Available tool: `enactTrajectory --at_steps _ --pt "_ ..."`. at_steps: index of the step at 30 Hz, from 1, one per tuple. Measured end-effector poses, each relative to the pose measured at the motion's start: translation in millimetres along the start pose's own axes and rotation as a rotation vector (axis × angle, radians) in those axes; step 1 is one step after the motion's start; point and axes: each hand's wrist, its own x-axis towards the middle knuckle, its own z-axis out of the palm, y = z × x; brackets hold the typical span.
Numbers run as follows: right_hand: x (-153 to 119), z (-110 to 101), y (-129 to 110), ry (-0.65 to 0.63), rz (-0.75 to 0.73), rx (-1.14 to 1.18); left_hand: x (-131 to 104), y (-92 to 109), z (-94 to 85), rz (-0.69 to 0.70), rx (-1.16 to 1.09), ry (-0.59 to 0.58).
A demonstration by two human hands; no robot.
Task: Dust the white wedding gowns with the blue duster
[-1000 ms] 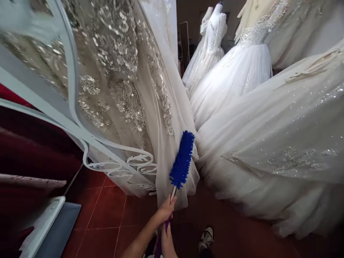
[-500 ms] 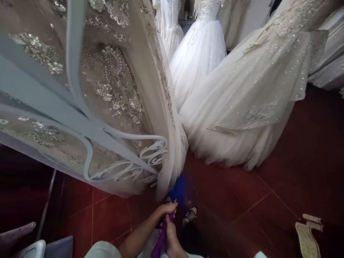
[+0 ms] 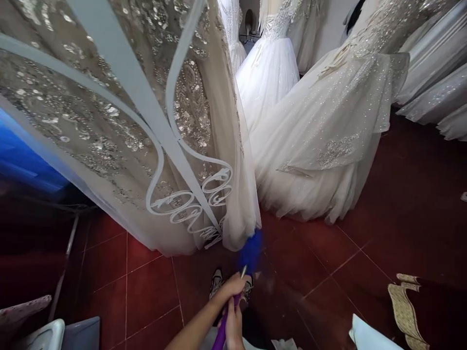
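Note:
Both hands grip the purple handle (image 3: 221, 335) of a broom, one above the other. My left hand (image 3: 233, 285) is closed round the upper part, near a short metal neck. Just below it, my right hand (image 3: 233, 323) wraps the handle. The broom's blue head (image 3: 251, 250), blurred, is low by the floor, against or just in front of the hem of a beige sequined gown (image 3: 197, 102). In front of that gown stands a white scrolled metal frame (image 3: 160, 126). My shoes (image 3: 216, 283) show beside the handle.
More gowns stand ahead: a white one (image 3: 272, 73) and a wide glittery one (image 3: 317, 141) reaching the red tile floor (image 3: 292, 272). At lower right are a patterned gold-edged piece (image 3: 403, 306) and a pale blue object (image 3: 372, 335). Plastic stools (image 3: 80, 333) sit at lower left.
The broom's blue head has moved slightly up and right in view. My view has shifted, bringing more of the white frame into sight, and my feet have changed position. Both hands keep their grip.

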Motion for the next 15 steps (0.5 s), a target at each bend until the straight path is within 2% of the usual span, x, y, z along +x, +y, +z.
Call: enactTrajectory --at_steps 2,5,7,8,9,11,13,15 --pt "-9.9 1.9 -11.7 0.049 -0.163 0.011 -11.8 26.2 -5.1 0.125 0.027 -0.011" --pt "-22.8 5.7 -34.8 0.184 -0.434 0.012 -40.5 66.0 -12.7 0.45 0.026 -0.074" --pt "-31.6 15.3 -45.4 0.235 -0.565 0.025 -61.9 79.4 -23.7 0.638 -0.001 -0.099" --pt "-36.3 23.8 -47.2 0.24 -0.602 0.032 -70.9 79.7 -32.2 0.698 -0.014 -0.093" --pt "-41.2 35.0 -46.2 0.226 -0.62 0.041 -77.6 75.2 -42.9 0.736 -0.024 -0.077" --pt "-50.8 65.1 -35.7 0.183 -0.577 0.079 -82.1 53.0 -69.7 0.739 -0.04 -0.011" --pt "-58.7 101.2 -16.0 0.083 -0.415 0.147 -74.5 17.0 -100.1 0.649 -0.052 0.067" --pt "-63.8 135.5 8.7 -0.039 -0.192 0.24 -59.0 -25.8 -127.6 0.485 -0.039 0.069"
